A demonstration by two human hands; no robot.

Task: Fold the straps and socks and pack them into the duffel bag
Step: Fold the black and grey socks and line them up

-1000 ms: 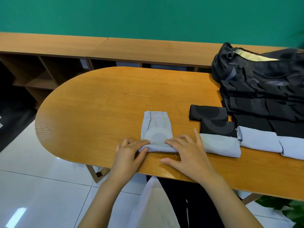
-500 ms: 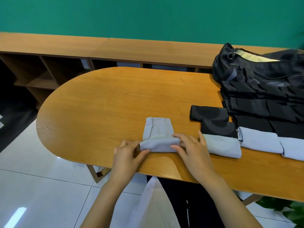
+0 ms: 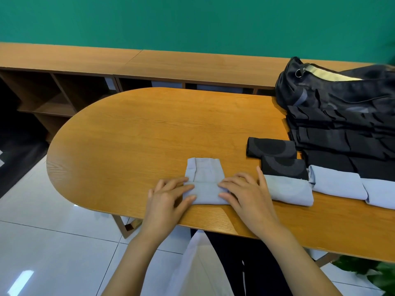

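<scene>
A light grey sock (image 3: 204,180) lies near the front edge of the wooden table (image 3: 149,129), its near end rolled over on itself. My left hand (image 3: 168,197) pinches the left end of that roll. My right hand (image 3: 245,195) pinches its right end. To the right lie three folded grey socks: one (image 3: 288,192) beside my right hand, another (image 3: 337,183) further right, and a third (image 3: 380,194) at the frame edge. Behind them sit two folded black socks (image 3: 271,147), (image 3: 284,167). A black duffel bag (image 3: 342,97) stands at the back right, with black straps (image 3: 342,142) stacked in front of it.
A long wooden shelf unit (image 3: 128,65) runs behind the table along the green wall. White floor tiles (image 3: 42,242) lie below the table's rounded left end. A green plant (image 3: 367,272) shows at the bottom right.
Both hands have rolled the near end of the grey sock away from me, so the roll is thicker and less flat sock shows beyond it.
</scene>
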